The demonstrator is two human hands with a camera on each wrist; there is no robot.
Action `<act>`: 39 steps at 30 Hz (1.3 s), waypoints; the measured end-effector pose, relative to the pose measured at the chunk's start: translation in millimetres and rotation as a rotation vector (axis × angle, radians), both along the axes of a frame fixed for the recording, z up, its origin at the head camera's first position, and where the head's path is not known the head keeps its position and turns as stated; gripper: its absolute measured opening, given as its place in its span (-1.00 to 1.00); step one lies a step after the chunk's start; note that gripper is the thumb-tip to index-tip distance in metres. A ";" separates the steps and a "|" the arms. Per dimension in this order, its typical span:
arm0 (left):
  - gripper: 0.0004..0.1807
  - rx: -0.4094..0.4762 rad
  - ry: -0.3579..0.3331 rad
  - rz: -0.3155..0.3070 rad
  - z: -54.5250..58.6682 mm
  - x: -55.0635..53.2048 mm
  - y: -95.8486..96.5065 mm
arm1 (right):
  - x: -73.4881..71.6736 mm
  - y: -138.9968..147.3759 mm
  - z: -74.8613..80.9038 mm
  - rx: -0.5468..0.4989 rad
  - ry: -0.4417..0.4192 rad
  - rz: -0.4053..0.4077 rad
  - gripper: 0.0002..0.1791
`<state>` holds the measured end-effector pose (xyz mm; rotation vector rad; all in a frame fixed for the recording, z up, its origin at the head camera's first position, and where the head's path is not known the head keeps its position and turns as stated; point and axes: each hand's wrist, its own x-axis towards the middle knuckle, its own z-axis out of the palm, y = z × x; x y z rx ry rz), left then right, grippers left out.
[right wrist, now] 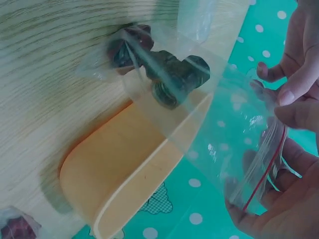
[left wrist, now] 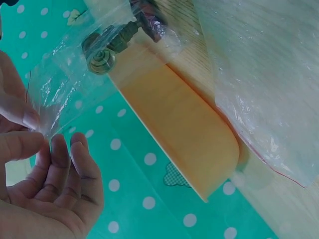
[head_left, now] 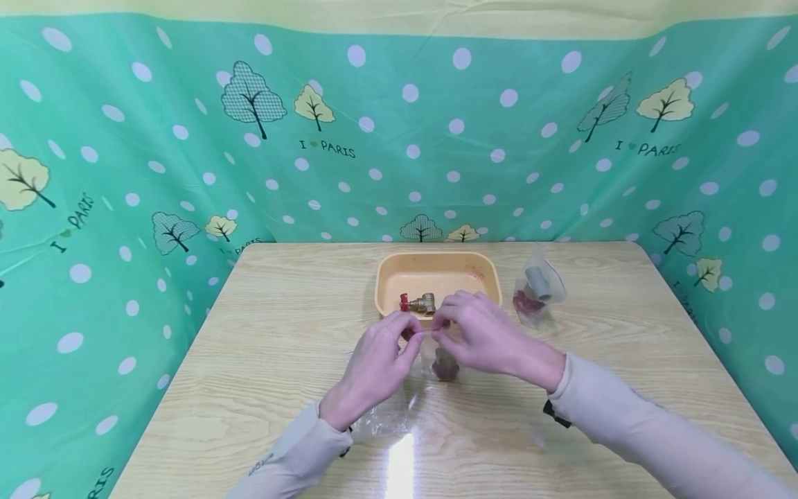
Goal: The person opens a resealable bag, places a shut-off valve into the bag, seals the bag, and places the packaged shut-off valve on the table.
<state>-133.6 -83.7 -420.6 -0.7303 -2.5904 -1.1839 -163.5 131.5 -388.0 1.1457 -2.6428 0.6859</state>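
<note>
Between the fingertips of both hands hangs a clear zip bag (right wrist: 219,124) with a red line along its mouth. My left hand (head_left: 377,357) pinches one end of that mouth, and my right hand (head_left: 483,333) pinches the other close by. Inside the bag, toward its bottom, sits a metal valve (left wrist: 113,42) with a dark red handle (right wrist: 130,47). Just beyond my fingers, a second valve (head_left: 424,303) with a red handle lies in a tan tray (head_left: 436,258). In the head view, my hands partly cover the bag and the tray's near edge.
Right of the tray stands another clear bag (head_left: 555,284) holding a grey pipe piece (head_left: 537,283) and something dark red. Flat clear bags (head_left: 383,416) lie on the wood-grain table (head_left: 280,312) near my left forearm. A green dotted curtain (head_left: 399,173) surrounds the table's back and sides.
</note>
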 end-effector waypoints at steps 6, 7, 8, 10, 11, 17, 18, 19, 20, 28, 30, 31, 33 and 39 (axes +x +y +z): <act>-0.94 0.003 -0.018 -0.008 0.1 -0.7 -1.3 | -1.9 3.9 -1.2 -0.016 -0.004 0.011 -0.92; -0.94 0.004 -0.019 -0.009 -0.2 -0.9 -1.5 | -2.3 4.2 -1.7 -0.021 -0.003 0.016 -0.93; -0.94 0.005 -0.019 -0.010 -0.3 -1.1 -1.6 | -2.7 4.4 -2.2 -0.025 0.000 0.021 -0.93; -0.94 0.006 -0.020 -0.009 -0.3 -1.3 -1.8 | -3.3 4.6 -3.6 -0.036 0.007 0.029 -0.93; -0.94 0.006 -0.018 -0.006 -0.1 -1.1 -1.9 | -3.4 4.6 -4.1 -0.043 0.011 0.032 -0.93; -0.96 0.000 -0.004 0.008 0.8 -1.1 -2.0 | -3.1 8.1 -4.6 -0.061 0.005 0.022 -0.91; -0.96 -0.002 -0.001 0.010 0.6 -1.4 -1.9 | -3.1 9.3 -4.5 -0.061 0.000 0.017 -0.91; -0.95 -0.004 0.001 0.013 0.3 -1.6 -1.8 | -3.2 10.5 -4.4 -0.061 -0.004 0.013 -0.90; -0.94 -0.006 0.003 0.014 0.3 -1.7 -1.8 | -3.2 11.5 -4.5 -0.061 -0.009 0.010 -0.89; -0.95 -0.007 -0.005 0.013 0.5 -1.8 -1.6 | -3.0 12.8 -6.3 -0.065 -0.018 0.007 -0.86; -0.94 -0.004 -0.008 0.015 1.0 -1.5 -1.7 | -2.7 12.7 -6.7 -0.069 -0.016 0.009 -0.87; -0.94 -0.003 -0.008 0.016 1.4 -1.3 -1.6 | -2.5 13.0 -6.7 -0.072 -0.016 0.010 -0.87; -0.94 -0.002 -0.005 0.018 1.3 -1.3 -1.6 | -2.3 14.3 -7.1 -0.082 -0.029 0.010 -0.88; -0.94 -0.008 0.010 0.024 0.8 -1.8 -1.7 | -2.5 21.0 -8.7 -0.087 -0.032 -0.004 -0.86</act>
